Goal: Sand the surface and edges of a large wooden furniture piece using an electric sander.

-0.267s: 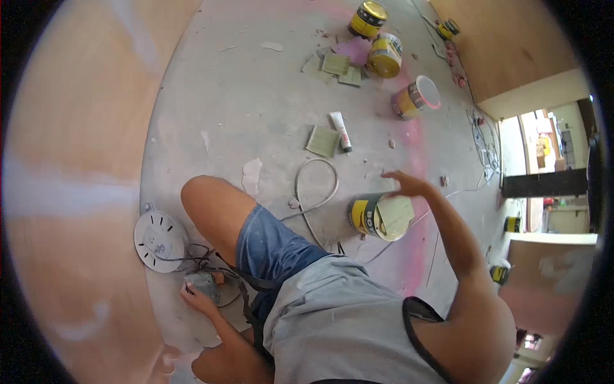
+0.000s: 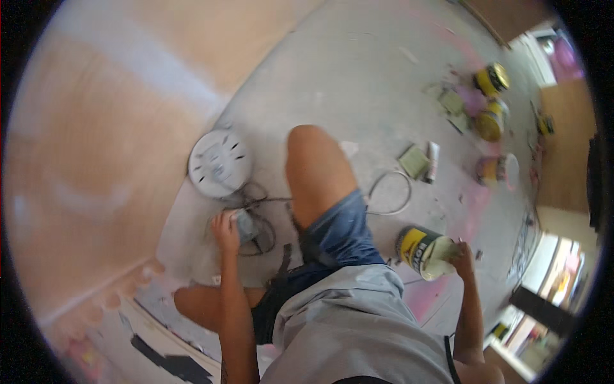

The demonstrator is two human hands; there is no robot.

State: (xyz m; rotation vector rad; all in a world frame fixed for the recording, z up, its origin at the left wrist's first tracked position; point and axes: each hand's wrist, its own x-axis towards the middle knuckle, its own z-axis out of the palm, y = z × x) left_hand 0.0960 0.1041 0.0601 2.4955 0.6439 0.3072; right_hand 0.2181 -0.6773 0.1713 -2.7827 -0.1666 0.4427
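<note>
On the left, my left hand (image 2: 225,230) is closed over a grey boxy object (image 2: 247,227) on the floor, among looped dark cables. Right beside it, a round white disc-shaped unit with dark slots (image 2: 219,164) leans against the wooden panel. My right hand (image 2: 465,261) is at the rim of a yellow and dark bucket (image 2: 414,246). Its fingers are bent at the edge of a pale green sheet (image 2: 439,255) in the bucket's mouth; motion blur softens them. My bare knee and blue shorts lie between the two hands.
Past the bucket lie a grey hose loop (image 2: 390,192), a green square sheet (image 2: 414,161) and a white tube (image 2: 432,162). Several tins, one a yellow tin (image 2: 491,79), stand further off. A large wooden panel (image 2: 121,147) rises on the left.
The view has swung, so the floor things sit further right. My right hand has come down from above the bucket to its rim. My left hand now covers more of the grey object.
</note>
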